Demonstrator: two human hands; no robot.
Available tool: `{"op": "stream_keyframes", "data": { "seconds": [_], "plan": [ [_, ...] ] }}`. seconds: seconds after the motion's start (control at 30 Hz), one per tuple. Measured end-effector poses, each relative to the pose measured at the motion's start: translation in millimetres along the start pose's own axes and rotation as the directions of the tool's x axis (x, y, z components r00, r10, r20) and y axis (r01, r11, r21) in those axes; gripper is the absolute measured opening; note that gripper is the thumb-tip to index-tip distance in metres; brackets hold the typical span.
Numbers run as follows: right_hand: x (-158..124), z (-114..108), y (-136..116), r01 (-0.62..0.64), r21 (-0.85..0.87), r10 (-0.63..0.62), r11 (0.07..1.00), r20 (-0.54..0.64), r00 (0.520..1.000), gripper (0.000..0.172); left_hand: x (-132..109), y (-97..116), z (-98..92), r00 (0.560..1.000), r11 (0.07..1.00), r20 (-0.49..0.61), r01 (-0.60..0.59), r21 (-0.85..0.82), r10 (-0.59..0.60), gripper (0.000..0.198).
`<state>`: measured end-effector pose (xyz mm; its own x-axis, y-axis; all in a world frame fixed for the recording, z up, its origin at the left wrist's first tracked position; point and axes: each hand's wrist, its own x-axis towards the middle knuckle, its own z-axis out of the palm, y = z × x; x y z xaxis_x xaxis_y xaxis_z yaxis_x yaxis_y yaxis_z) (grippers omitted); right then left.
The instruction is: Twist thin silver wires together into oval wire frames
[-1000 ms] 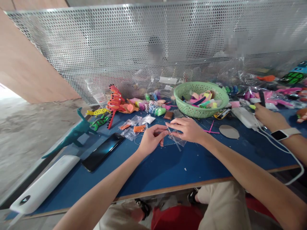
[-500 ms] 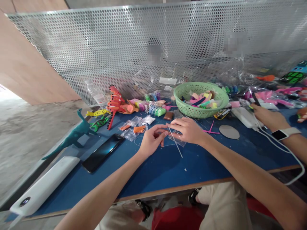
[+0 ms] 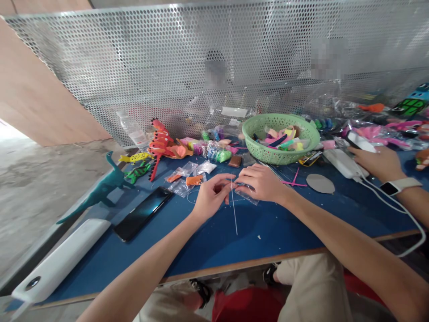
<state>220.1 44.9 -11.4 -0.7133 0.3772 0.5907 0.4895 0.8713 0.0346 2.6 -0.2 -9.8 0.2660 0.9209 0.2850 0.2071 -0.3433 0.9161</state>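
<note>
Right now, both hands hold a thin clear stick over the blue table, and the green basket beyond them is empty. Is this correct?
Not quite: in the head view the green basket is not empty, it holds colourful pieces. The rest stands: the left hand and the right hand hold the thin clear stick over the blue table.

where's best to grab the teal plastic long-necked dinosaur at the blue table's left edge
Probably take the teal plastic long-necked dinosaur by its thick torso, from above, with fingers on both flanks. It stands on its legs, and its raised neck and trailing tail are thin and tapering.
</note>
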Motion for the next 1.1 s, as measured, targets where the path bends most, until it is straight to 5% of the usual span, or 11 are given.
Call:
{"op": "stream_keyframes", "data": {
  "seconds": [0.13, 0.3, 0.57, 0.8, 1.1],
  "plan": [
    [0, 2, 0, 0.038, -0.030, -0.038, 0.999, -0.013, 0.999, 0.029, 1, -1, 0.3, 0.999, 0.999, 0.016, 0.034, -0.003, -0.034, 0.033],
    [0, 2, 5, 0.086, -0.048, -0.086, 0.995, 0.015, 0.996, 0.024, 4, -4, 0.8, 0.985, 0.958, 0.093, 0.161, -0.236, -0.143, 0.050],
    [-2, 7, 6, 0.071, 0.153, -0.080, 0.986, 0.051, 0.996, 0.026, 4, -6, -2.2, 0.961, 0.910, 0.221, 0.234, -0.343, -0.164, 0.037],
    [-2, 9, 1, 0.077, 0.227, -0.102, 0.971, 0.098, 0.990, 0.025, 4, -1, 2.7, 0.972, 0.949, 0.193, 0.184, -0.256, -0.136, 0.030],
    [4, 4, -11, -0.007, 0.175, 0.000, 0.985, 0.040, 0.999, 0.030, 6, 3, 2.6, 0.996, 0.991, -0.038, 0.075, -0.112, -0.080, 0.030]
  ]
}}
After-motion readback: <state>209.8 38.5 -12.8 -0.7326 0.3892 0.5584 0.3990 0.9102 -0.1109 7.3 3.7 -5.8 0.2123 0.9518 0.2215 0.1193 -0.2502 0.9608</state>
